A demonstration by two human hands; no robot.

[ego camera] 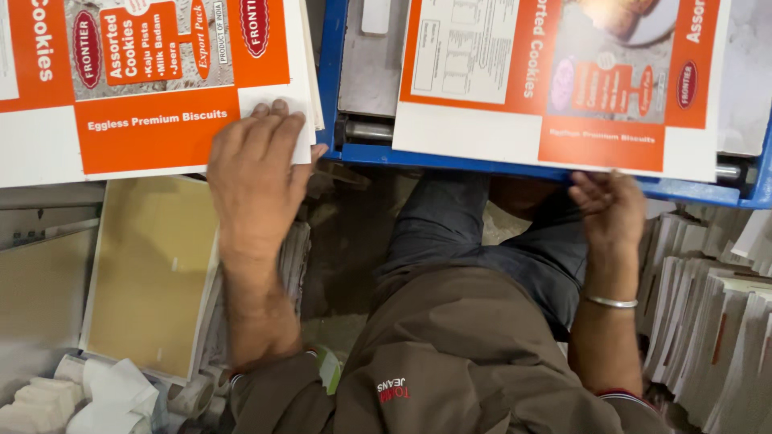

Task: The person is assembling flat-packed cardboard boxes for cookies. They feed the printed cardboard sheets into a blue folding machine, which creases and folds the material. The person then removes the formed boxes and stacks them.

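1. Left hand (pixel 257 173) at 10 o'clock of frame, palm down, fingers spread flat on the lower right corner of an orange-and-white printed carton sheet (pixel 153 88); pressing, not pinching.
2. That sheet tops a stack at upper left, 11 o'clock.
3. Right hand (pixel 609 213) at 3 o'clock, fingers curled up under the bottom edge of a second printed carton sheet (pixel 555 80); thumb side visible, fingertips hidden beneath, so grip only partly seen.
4. Second sheet lies at 1 o'clock across a blue machine frame (pixel 450 158), with a grey metal plate (pixel 370 72) at 12 o'clock.
5. Silver bangle (pixel 609 302) on right wrist.
6. Brown blank boards (pixel 153 273) at 8 o'clock, below left hand.
7. White paper rolls (pixel 104 394) at 7 o'clock.
8. Stacked flat cartons on edge (pixel 708 321) at 4 o'clock, beside right forearm.
9. Olive jacket (pixel 450 362) at 6 o'clock.
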